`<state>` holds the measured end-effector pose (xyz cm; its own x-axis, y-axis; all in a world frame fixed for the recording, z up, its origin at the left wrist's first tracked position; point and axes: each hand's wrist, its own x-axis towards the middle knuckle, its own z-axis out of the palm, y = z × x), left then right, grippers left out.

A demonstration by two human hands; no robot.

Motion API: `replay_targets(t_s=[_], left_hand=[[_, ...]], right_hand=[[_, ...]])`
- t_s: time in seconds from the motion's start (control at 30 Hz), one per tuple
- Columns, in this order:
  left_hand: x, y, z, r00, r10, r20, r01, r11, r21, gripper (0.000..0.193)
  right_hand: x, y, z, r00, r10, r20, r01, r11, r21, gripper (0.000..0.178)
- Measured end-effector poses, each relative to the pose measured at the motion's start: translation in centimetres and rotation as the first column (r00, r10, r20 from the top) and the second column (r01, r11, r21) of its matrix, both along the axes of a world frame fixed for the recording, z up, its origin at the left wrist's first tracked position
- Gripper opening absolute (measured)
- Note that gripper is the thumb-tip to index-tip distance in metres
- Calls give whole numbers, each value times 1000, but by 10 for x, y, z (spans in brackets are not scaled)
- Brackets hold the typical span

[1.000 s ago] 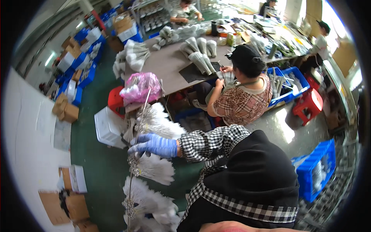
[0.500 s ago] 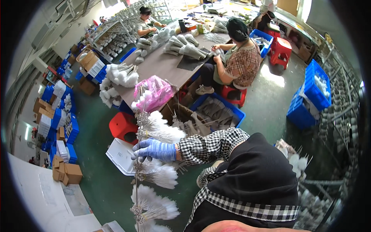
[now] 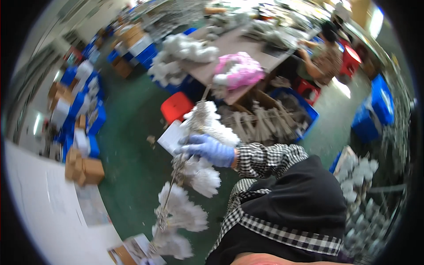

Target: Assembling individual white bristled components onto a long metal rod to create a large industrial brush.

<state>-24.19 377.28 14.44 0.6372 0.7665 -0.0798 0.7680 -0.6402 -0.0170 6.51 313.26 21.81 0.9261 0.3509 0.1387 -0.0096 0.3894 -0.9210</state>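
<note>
Head view: a blue-gloved hand (image 3: 206, 149), which side unclear, is wrapped around the mid-stem of a long white feathery branch (image 3: 191, 176) held over the green floor (image 3: 132, 176). The other hand is unseen. Its lower tufts could probably snag or shed if dragged.

You look down on a green floor (image 3: 132, 176) strewn with cardboard boxes (image 3: 84, 170) and blue crates (image 3: 373, 110). A long worktable (image 3: 238, 48) stands ahead, a red stool (image 3: 176, 107) beside it, under bright light.
</note>
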Motion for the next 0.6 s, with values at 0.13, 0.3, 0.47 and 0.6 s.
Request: replay_targets(t_s=[0.13,0.3,0.47,0.6], left_hand=[[98,-74,114,810,-395,433,376,917,133,20],[145,47,126,748,-450,489,413,891,188,14],[255,148,146,730,-527,436,498,846,189,14],[400,216,152,715,-531,454,597,802,-1,13]], right_hand=[[54,76,-7,976,0,-220,36,987,159,40],[109,196,-2,971,1,-237,50,977,208,42],[169,275,1,956,-112,-271,170,964,203,38],[211,303,9,914,-403,-37,400,914,-64,32]])
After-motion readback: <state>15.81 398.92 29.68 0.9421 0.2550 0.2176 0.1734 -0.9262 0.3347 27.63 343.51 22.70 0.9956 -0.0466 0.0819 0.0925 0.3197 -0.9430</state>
